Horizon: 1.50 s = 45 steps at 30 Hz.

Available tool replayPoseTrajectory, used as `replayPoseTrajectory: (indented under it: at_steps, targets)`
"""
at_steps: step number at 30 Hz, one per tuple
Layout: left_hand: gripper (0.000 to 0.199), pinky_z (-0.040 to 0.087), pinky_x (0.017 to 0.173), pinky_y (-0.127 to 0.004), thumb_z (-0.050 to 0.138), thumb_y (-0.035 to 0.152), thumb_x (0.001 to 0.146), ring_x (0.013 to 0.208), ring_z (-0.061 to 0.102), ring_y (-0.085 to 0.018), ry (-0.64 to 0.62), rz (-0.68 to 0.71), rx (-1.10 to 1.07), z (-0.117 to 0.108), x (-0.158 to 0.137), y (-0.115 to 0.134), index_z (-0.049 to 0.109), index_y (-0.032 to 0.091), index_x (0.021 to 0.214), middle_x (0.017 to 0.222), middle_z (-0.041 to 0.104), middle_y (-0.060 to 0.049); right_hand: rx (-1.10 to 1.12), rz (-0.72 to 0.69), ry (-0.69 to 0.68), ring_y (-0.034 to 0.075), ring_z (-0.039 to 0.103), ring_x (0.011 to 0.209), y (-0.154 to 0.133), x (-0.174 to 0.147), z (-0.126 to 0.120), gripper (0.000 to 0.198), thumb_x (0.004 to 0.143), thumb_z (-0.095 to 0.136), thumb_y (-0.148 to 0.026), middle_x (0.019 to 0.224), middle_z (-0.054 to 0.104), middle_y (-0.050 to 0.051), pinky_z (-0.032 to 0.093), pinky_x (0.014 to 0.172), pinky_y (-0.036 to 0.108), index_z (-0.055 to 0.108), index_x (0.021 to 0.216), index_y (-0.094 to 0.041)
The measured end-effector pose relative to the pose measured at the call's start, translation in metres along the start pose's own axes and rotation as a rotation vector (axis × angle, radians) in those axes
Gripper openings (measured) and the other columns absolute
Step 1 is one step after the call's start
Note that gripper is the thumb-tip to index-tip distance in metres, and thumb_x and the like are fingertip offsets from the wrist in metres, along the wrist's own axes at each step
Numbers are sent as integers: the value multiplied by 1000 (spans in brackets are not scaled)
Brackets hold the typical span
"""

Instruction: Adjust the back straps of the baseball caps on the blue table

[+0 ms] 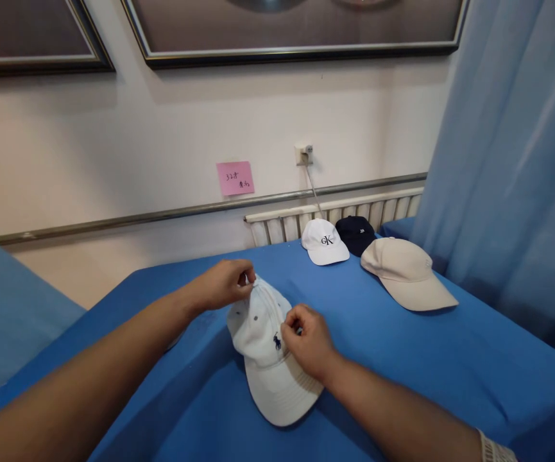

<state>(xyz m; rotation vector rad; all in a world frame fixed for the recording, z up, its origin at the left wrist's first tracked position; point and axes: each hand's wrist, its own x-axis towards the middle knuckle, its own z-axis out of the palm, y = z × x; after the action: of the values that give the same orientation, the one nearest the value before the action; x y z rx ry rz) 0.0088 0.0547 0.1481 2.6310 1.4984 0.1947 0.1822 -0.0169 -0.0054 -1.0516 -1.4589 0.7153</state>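
Observation:
A white baseball cap (262, 340) with a small dark horse-and-rider logo rests on the blue-covered table (200, 410), its brim toward me. My left hand (226, 282) pinches the top of the crown and pulls the fabric up to a peak. At the front of the crown, just right of the logo, my right hand (308, 340) is closed in a pinch on the cap's cloth. The cap's far side is hidden from me.
Farther back stand a white cap (323, 240) with black letters, a dark navy cap (355, 234) and a larger beige cap (405, 273). A radiator (277, 230) and a metal pipe (171, 220) run along the wall. Blue curtains (508, 160) hang at right.

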Motion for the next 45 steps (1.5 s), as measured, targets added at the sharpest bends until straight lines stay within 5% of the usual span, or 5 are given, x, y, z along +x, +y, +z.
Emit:
replayPoseTrajectory:
  at_steps: [9,14,23,34,45]
  targets:
    - [32,53,76,-35,60,42,79,81,67,-21,369,-163,-375,62,-24,-23,64,19,100,88,70,-6,68,116,-101,11,46,54,3,-2,6,22,81,54,-23,56,51,-5,33,54,23,49,60,-20]
    - [41,51,86,-39,63,45,79,95,65,-25,317,-61,-233,72,-23,-2,65,19,110,105,71,-8,-16,189,64,12,51,58,30,24,-5,20,82,56,-25,59,57,-4,39,59,24,56,63,-20]
    - [35,49,87,-37,59,37,82,96,65,-25,227,24,-158,76,-18,9,67,22,113,105,73,-8,-13,-14,-174,13,63,81,43,34,1,38,79,62,-12,98,67,2,50,73,24,70,114,-26]
    - [36,54,81,-35,64,48,79,86,69,-23,323,-145,-558,82,-23,-13,71,19,100,94,75,-7,-378,-30,-239,24,58,111,36,39,-4,36,79,73,-27,116,66,7,44,97,38,67,115,-23]
    - [43,56,83,-39,68,55,73,90,70,-26,355,-198,-656,92,-21,-14,71,20,98,97,76,-7,-663,15,-497,24,67,89,40,50,6,20,83,64,-31,103,72,9,47,75,31,74,98,-21]
